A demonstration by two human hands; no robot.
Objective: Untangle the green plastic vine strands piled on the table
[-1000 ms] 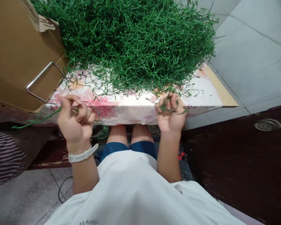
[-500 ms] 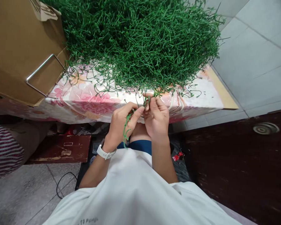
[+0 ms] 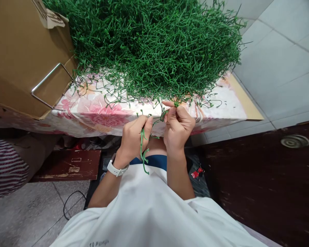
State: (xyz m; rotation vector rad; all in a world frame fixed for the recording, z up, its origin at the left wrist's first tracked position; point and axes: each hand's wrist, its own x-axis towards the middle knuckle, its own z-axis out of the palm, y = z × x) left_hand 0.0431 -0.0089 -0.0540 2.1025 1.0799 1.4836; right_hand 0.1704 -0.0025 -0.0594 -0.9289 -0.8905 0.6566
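My left hand (image 3: 135, 135), with a white watch (image 3: 116, 168) at the wrist, is closed round several thin green stems (image 3: 142, 149). Their knobbed ends hang below the fist and poke out above it. To its right, my right hand (image 3: 179, 127) pinches green stems (image 3: 163, 113) between thumb and fingers, its index finger stretched out to the left. A stem runs across the gap between the hands. Both hands are over my lap at the table's front edge. Beyond them a big tangled heap of green stems (image 3: 154, 51) lies on the floral tablecloth (image 3: 105, 115).
A cardboard box (image 3: 23, 58) with a metal wire frame (image 3: 45, 80) against it stands at the left. A tiled wall (image 3: 285, 65) borders the right side, above a dark brown panel (image 3: 262, 171). At far left is another person's striped garment (image 3: 7, 168).
My hands have drawn apart, the right one moving rightward. The stems in my left hand hang lower, and a stem now spans the wider gap between the hands.
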